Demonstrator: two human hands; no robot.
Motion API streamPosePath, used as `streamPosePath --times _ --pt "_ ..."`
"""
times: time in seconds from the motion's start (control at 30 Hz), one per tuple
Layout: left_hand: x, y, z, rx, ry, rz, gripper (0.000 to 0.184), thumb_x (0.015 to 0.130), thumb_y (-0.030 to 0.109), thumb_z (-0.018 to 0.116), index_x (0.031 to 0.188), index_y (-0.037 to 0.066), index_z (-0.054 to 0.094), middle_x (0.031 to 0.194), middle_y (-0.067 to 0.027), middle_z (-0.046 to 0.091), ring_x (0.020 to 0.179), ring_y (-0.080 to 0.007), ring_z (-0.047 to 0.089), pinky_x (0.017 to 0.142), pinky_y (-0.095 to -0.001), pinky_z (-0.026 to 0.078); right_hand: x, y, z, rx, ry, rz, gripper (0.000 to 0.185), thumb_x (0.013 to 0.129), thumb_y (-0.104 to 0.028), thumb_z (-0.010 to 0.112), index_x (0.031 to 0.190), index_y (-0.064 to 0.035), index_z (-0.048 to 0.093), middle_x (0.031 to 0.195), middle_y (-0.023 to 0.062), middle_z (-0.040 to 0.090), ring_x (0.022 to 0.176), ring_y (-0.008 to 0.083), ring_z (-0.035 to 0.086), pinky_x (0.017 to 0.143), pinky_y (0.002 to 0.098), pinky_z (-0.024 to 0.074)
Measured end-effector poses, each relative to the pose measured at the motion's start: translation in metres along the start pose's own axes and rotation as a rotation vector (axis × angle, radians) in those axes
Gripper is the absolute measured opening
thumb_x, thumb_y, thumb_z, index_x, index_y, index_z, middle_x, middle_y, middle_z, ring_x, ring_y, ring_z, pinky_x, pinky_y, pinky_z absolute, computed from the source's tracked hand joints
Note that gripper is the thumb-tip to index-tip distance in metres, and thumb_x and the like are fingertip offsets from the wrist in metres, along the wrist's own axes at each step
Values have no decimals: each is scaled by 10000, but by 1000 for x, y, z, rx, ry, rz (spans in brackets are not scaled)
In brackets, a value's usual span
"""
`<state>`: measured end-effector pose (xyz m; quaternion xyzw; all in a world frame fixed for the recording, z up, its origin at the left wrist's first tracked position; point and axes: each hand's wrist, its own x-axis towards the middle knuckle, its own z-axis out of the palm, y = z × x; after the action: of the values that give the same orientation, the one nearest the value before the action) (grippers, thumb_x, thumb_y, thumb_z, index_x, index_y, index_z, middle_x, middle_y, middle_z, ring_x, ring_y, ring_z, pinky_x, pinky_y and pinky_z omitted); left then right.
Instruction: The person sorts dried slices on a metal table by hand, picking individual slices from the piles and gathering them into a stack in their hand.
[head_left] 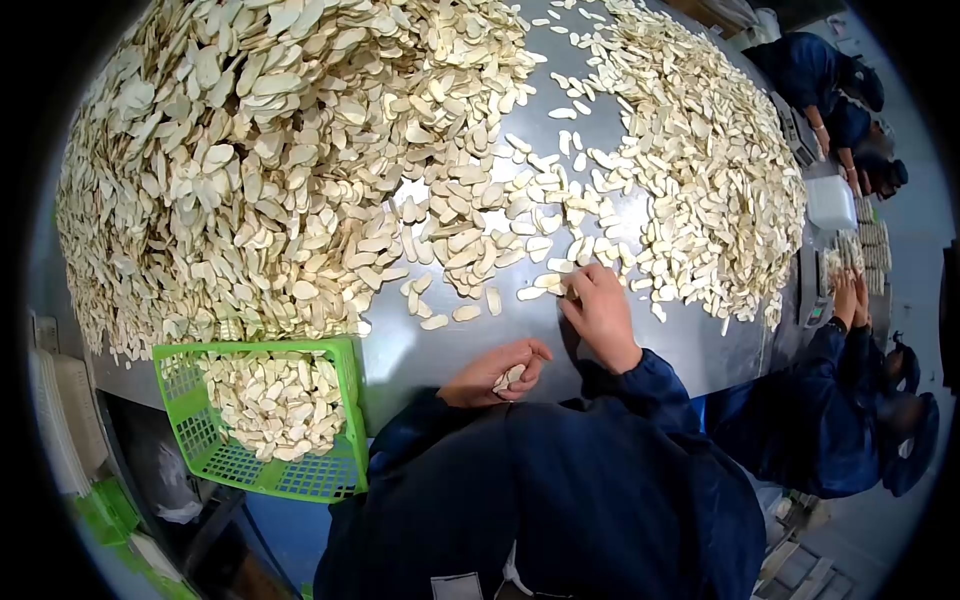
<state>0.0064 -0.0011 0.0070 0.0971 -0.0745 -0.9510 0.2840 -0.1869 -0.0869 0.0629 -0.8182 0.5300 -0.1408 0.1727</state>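
Pale, flat, oval dried slices (270, 180) lie in a tall heap over the left of the metal table, and a second heap of slices (710, 170) spreads on the right. Close to my body, my left hand (497, 372) is curled around a few slices (509, 378) that show in its palm. My right hand (600, 316) reaches onto the table, its fingertips at the edge of some loose slices (548, 284). Whether a slice is pinched there is hard to make out. A green plastic basket (358, 415) at the table's front left edge holds many slices.
The metal table (420, 345) has its front edge along my body. Co-workers in dark clothing (800, 425) work at the right, near a scale (816, 312) and a white container (831, 203). Stacked trays (75, 410) stand at the far left.
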Motion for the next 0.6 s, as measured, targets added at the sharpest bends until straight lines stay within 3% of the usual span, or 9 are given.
streamPosePath --times 0.07,0.2,0.3,0.5,0.6 --pt "0 -1 0 -14 -3 3 264 1006 244 406 1150 28 453 779 -16 427 562 -53 363 458 -165 304 3 6 7 6 41 4 154 751 -93 664 889 -32 633 847 127 582 823 321 562 695 371 455" --pt "-1 0 2 -9 18 4 259 1005 245 408 1146 34 459 775 -15 424 557 -52 360 449 -165 299 10 22 9 561 18 330 118 837 -109 638 866 4 654 682 33 612 583 115 527 556 234 414" --pt "0 -2 -1 -17 -11 18 252 1004 243 409 1145 41 464 768 -14 421 556 -51 357 444 -166 295 10 32 -4 1037 -207 566 186 874 -45 576 1043 12 625 713 14 591 620 101 566 565 202 444" --pt "0 0 1 9 25 -1 260 1000 243 414 1147 34 463 762 -21 425 555 -52 357 438 -163 291 -10 17 -9 1205 -123 513 333 884 7 534 1217 9 532 783 42 577 673 128 616 589 230 497" --pt "0 -1 2 8 17 20 259 1003 237 403 1145 28 462 767 -23 428 558 -51 359 437 -163 287 -21 24 -8 999 -52 576 252 899 -23 531 1143 8 586 739 15 564 624 105 614 528 221 483"
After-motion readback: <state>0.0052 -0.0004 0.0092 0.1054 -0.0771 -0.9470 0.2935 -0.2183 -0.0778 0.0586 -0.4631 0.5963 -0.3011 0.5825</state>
